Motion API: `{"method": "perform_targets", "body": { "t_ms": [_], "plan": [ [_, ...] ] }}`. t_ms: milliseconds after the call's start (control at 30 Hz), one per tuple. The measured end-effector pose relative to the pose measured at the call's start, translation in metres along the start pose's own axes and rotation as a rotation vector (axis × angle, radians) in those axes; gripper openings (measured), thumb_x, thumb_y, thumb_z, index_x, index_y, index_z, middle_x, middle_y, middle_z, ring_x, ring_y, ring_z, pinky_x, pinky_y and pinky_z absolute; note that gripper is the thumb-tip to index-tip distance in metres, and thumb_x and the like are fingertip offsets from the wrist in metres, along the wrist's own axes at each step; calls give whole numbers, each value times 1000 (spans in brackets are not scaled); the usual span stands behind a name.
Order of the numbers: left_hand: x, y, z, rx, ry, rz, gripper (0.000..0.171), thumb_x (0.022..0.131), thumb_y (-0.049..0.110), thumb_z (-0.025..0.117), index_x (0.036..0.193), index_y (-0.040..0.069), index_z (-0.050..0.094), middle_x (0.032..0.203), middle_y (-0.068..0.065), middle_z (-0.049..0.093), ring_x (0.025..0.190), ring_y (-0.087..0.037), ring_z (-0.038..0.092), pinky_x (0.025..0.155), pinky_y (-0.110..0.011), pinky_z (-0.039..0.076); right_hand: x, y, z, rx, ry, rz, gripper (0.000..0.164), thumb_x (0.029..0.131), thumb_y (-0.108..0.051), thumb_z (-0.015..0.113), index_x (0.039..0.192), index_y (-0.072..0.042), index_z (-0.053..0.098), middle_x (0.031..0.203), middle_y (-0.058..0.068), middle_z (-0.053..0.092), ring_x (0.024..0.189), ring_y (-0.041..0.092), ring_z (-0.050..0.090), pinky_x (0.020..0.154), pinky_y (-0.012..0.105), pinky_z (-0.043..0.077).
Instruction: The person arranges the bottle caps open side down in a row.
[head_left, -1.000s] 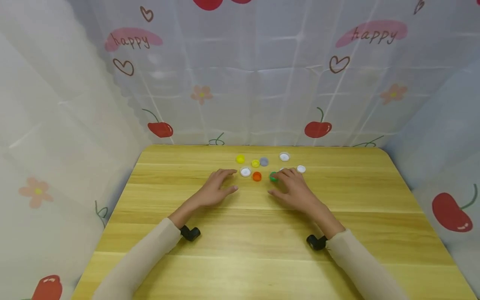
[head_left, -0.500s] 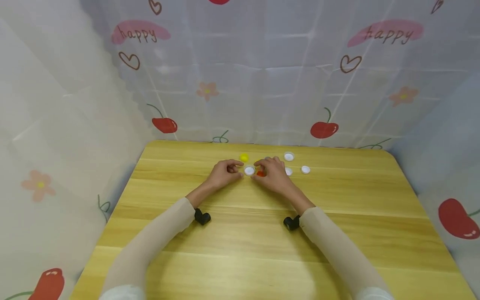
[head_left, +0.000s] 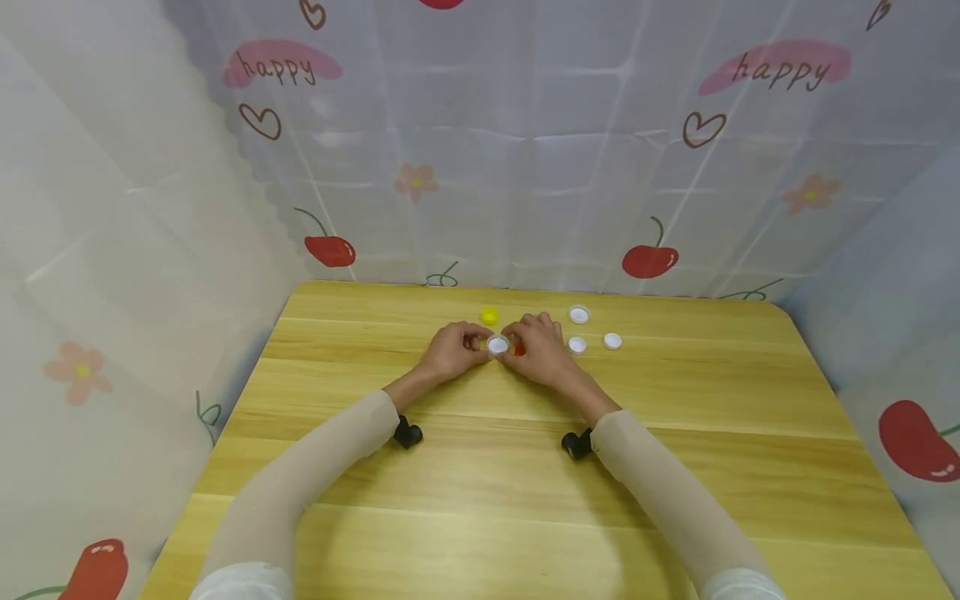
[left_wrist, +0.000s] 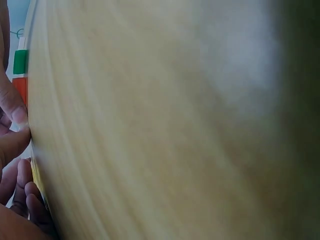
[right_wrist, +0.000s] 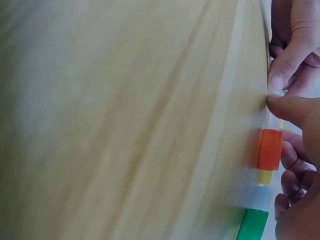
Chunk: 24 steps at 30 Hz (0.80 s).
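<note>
A small round white cap (head_left: 498,344) with a clear rim sits between my two hands near the back of the table. My left hand (head_left: 453,350) pinches its left side with thumb and fingers. From the right, my right hand (head_left: 542,352) grips the opposite side the same way. Both thumbs nearly meet at the front edge, as the wrist views show, and mostly hide the cap there. Just beside the right hand's fingers stands an orange cap (right_wrist: 270,150), partly covered in the head view. A yellow cap (head_left: 489,316) lies behind the white one.
To the right lie three white caps: one farther back (head_left: 579,314), one nearer (head_left: 577,345), and an outer one (head_left: 612,342). A green cap (right_wrist: 252,225) and another yellow cap (right_wrist: 265,176) show in the right wrist view. A patterned curtain (head_left: 480,167) stands behind the wooden table (head_left: 480,500).
The right hand has moved left, away from the green cap, to the white cap. The left hand has come in from the left. Both now grip the cap's sides. The head view has shifted slightly.
</note>
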<state>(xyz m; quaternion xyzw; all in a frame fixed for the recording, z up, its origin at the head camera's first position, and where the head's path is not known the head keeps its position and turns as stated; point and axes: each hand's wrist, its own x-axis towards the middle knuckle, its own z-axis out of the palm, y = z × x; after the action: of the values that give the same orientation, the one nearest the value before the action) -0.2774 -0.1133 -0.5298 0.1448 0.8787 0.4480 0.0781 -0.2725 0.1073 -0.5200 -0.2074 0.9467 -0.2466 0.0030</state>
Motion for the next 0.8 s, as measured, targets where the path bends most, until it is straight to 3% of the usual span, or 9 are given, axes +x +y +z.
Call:
{"method": "perform_targets", "body": {
  "t_ms": [267,467,633,800],
  "plan": [
    [4,1,4,-7,4,4,29,94,18,85,122,12,80,90,-4,65,77,-17,54,75,-30,43,1,6,0,6,13,-25,42,96,-42,82,127,-14,77,104,5,66,98,26,44,88,43,31],
    [0,7,1,16,14,76,26,94,22,86,119,16,82,89,-1,64,75,-16,53,70,-29,43,-6,8,-10,56,42,-98,39,94,-34,85,126,-12,78,101,7,67,94,24,41,87,40,32],
    [-17,20,-5,33,-6,195,25,94,31,86,117,23,81,88,3,61,74,-16,50,67,-27,41,-27,7,-25,179,73,-148,34,90,-24,88,121,-12,79,100,10,65,96,22,38,83,37,33],
    [-49,35,-3,105,29,318,27,93,35,87,116,25,81,87,3,61,76,-18,50,68,-26,39,-59,-3,-33,243,106,-202,36,86,-24,91,120,-18,79,102,3,67,97,18,38,82,35,36]
  ]
}}
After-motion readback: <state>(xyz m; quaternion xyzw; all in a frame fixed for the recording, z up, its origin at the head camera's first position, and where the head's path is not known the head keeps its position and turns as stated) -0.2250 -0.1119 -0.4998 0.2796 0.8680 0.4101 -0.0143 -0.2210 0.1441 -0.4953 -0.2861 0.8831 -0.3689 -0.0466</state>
